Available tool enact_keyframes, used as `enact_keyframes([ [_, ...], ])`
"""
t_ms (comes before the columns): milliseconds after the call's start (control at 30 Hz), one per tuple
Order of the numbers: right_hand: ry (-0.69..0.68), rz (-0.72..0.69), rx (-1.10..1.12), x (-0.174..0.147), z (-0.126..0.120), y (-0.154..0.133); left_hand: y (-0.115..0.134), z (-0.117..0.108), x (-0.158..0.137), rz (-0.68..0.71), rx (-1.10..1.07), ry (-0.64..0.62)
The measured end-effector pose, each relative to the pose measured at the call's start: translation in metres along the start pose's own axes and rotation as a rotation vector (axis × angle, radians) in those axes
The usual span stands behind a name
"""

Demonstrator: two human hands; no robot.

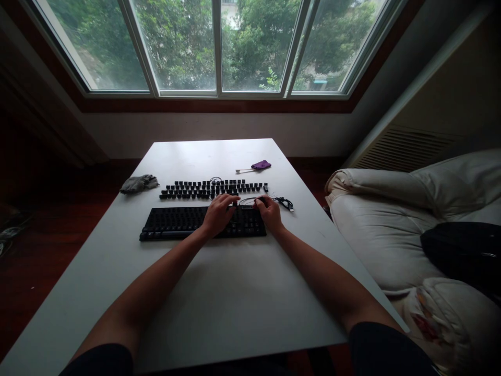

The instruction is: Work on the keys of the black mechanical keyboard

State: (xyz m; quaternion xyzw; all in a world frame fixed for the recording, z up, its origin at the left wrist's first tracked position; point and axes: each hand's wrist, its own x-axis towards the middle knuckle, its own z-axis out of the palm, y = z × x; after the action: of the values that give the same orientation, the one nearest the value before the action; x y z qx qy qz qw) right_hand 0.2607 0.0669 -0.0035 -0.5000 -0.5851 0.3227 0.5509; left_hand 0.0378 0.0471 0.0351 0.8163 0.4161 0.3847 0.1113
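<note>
A black keyboard point(176, 222) lies across the white table, its keys facing up. Over its right half is my left hand point(218, 215), thumb and forefinger closing around a small dark piece too small to name. My right hand point(269, 212) is at the keyboard's upper right corner, finger and thumb pinched together; what is between them cannot be made out. Just behind the keyboard stand loose black keycaps point(191, 190) in rows. A dark cable point(285, 202) with a USB plug lies coiled beyond my right hand, and a thin dark line curves between the hands.
At the table's point(219, 303) left edge lies a crumpled grey cloth point(139, 184). Farther back on the right are a purple pouch point(261, 165) and a thin pale stick point(245, 171). A cream sofa point(368, 230) stands to the right, and a window point(219, 52) is ahead.
</note>
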Motion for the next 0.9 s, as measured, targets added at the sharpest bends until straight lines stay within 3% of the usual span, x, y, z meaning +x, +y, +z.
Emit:
enact_keyframes([
  [133,-0.143,-0.092,-0.050,0.008,-0.006,0.007,-0.017,0.006,0.021,-0.090,-0.086,0.040],
  [267,-0.281,0.008,-0.019,0.014,-0.010,0.017,-0.032,0.019,0.042,-0.115,-0.085,0.024],
  [400,-0.288,0.100,0.005,0.014,-0.012,0.023,-0.040,0.035,0.059,-0.076,-0.050,-0.065],
  [567,-0.314,-0.017,-0.115,0.012,-0.013,0.022,-0.047,0.055,0.076,-0.055,0.045,-0.134],
  [900,-0.332,-0.046,-0.151,0.013,-0.016,0.021,-0.054,0.079,0.083,-0.115,0.185,-0.187],
])
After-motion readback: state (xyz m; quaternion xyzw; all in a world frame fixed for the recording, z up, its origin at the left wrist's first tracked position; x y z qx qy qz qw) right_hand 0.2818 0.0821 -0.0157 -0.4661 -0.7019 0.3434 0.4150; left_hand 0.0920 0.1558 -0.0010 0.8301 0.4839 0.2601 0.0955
